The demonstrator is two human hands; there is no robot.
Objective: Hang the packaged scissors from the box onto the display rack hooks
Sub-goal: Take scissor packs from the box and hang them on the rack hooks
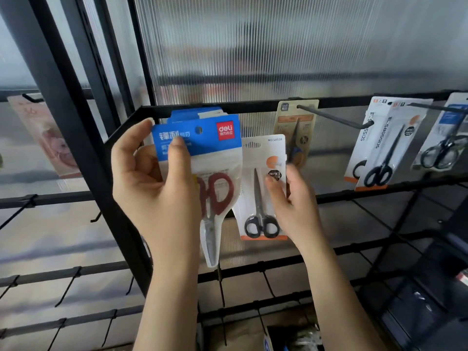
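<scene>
The black rack (192,107) fills the view, its top bar running from 9 toward 3 o'clock, with hooks (334,117) sticking out toward the camera. At 3 o'clock hang white packs (387,143) of black scissors, already in place; a tan pack (296,130) hangs near 1 o'clock.

The left hand (152,181) grips the blue pack (200,148), red-handled scissors inside, thumb on the front of the blue header and fingers behind, holding it up at the top bar at about 11 o'clock of centre. More blue headers show just behind it, so it likely goes on that same hook, which is hidden. The right hand (293,206) pinches the small white pack (263,188) at centre, thumb on its face, fingers behind its right edge.

These packs look light, flat and slick, the film soft and the card header fairly stiff. Best held by the header beside the hang hole (198,129), so the hole stays clear for the hook.
</scene>
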